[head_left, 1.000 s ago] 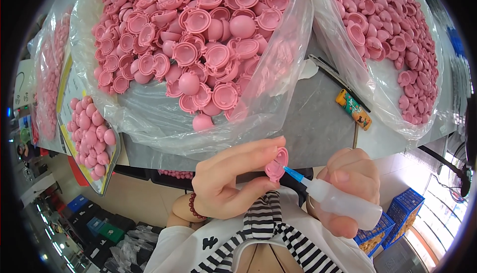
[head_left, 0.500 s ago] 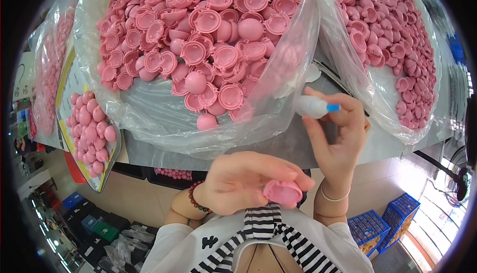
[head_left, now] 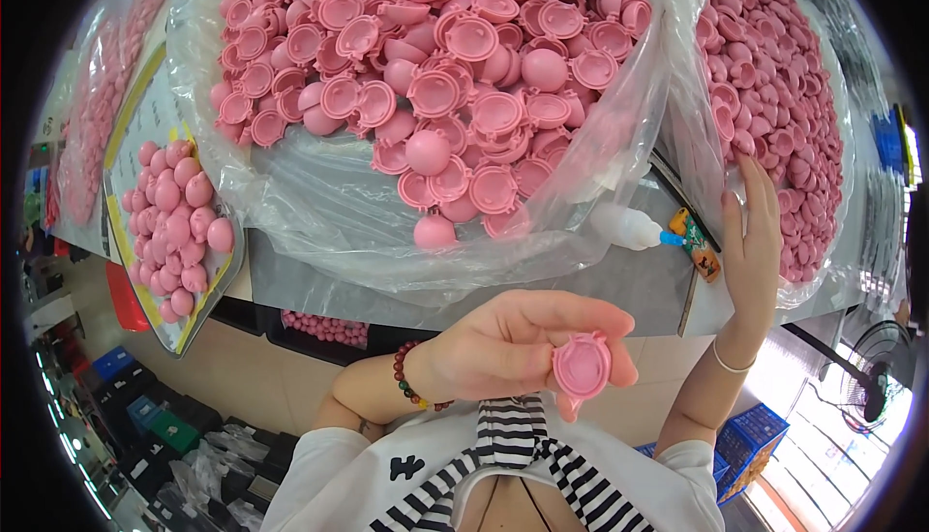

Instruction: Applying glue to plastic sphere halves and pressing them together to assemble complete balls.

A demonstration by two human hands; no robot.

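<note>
My left hand [head_left: 518, 346] is close to my chest and pinches one pink round plastic shell half [head_left: 582, 365] between thumb and fingers, its hollow side facing me. My right hand [head_left: 753, 242] is stretched out to the right with the fingers apart, touching the clear bag of pink shell halves [head_left: 774, 96] on the right. It holds nothing. A small white glue bottle with a blue tip [head_left: 631, 228] lies on the grey table [head_left: 581, 290] just left of that hand.
A large clear bag heaped with pink shell halves [head_left: 435, 58] fills the middle. At the left stand a box of closed pink balls [head_left: 174, 222] and another bag of pink parts [head_left: 97, 106]. Blue crates [head_left: 750, 435] sit on the floor at lower right.
My right hand has put the glue bottle down on the table and reached out to the right bag. My left hand still holds the pink shell half near my chest.
</note>
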